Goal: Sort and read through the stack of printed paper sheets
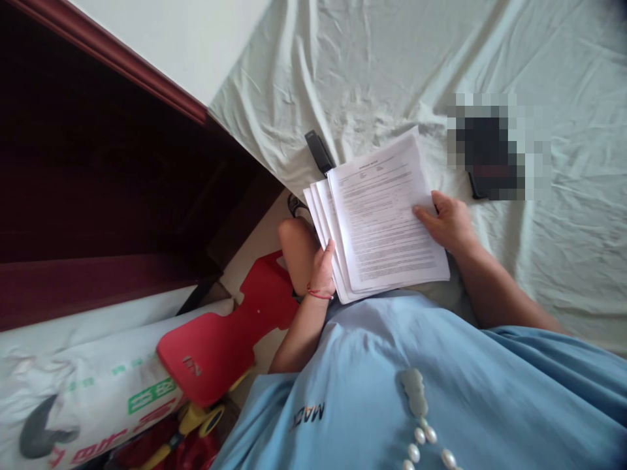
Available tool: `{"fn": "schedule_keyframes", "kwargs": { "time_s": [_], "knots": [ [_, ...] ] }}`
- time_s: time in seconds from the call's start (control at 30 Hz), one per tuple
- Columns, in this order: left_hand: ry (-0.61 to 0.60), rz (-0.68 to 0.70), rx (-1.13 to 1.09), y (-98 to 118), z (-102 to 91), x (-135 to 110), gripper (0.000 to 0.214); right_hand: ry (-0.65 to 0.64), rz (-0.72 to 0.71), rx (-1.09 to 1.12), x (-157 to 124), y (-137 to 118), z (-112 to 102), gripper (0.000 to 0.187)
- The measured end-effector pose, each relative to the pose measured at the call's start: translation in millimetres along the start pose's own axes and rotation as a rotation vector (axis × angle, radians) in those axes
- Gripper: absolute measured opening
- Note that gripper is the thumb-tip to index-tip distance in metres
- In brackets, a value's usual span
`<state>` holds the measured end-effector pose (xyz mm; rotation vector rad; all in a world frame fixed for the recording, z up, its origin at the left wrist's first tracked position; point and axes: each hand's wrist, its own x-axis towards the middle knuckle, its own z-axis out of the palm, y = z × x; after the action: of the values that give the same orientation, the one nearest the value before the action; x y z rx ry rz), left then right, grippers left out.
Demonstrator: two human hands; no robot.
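A stack of printed paper sheets (386, 222) rests over my lap, its lower sheets fanned out to the left. My left hand (324, 271), with a red cord bracelet at the wrist, grips the stack's left edge. On the right edge, my right hand (448, 222) closes round the papers, thumb on the top sheet and fingers beneath, partly hidden. Just past the stack's upper left corner lies a black stapler-like object (319, 153), its near end close to the papers.
A pale crumpled sheet (382, 72) covers the bed. At the right lies a dark, pixelated object (492, 156). Dark red wooden furniture (98, 163) stands at the left. On the floor below are a red plastic seat (206, 352) and a printed white sack (98, 385).
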<state>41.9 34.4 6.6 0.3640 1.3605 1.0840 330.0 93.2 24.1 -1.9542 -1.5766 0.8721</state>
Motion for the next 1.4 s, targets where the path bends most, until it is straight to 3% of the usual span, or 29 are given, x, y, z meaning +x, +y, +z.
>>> {"fn": "schedule_keyframes", "kwargs": {
  "time_s": [0.2, 0.37, 0.47, 0.7, 0.9, 1.2, 1.4],
  "knots": [
    [0.045, -0.02, 0.026, -2.5, 3.3, -1.3, 0.067, -0.034, -0.007, 0.026, -1.0, -1.7, 0.3, 0.03],
    [0.089, -0.052, 0.005, -3.5, 5.6, 0.0, 0.066, 0.045, 0.014, 0.127, -0.5, -3.2, 0.4, 0.018],
    [0.104, -0.052, 0.014, -3.9, 4.8, 0.6, 0.066, 0.023, 0.007, 0.144, -0.7, -2.9, -0.9, 0.016],
    [0.064, -0.038, 0.019, -3.0, 3.3, -0.5, 0.072, -0.078, -0.043, 0.06, -1.6, -3.1, -6.1, 0.037],
    [0.063, -0.028, 0.003, -3.2, 3.1, -1.2, 0.068, -0.101, -0.038, 0.07, -1.1, -0.6, -5.5, 0.035],
    [0.119, -0.043, 0.015, -3.8, 4.1, -0.6, 0.066, 0.093, -0.007, 0.156, 0.1, -0.6, 1.1, 0.022],
    [0.107, -0.041, 0.001, -4.6, 4.0, -0.1, 0.066, 0.081, -0.024, 0.121, -0.2, 0.0, 1.5, 0.029]
  ]
}}
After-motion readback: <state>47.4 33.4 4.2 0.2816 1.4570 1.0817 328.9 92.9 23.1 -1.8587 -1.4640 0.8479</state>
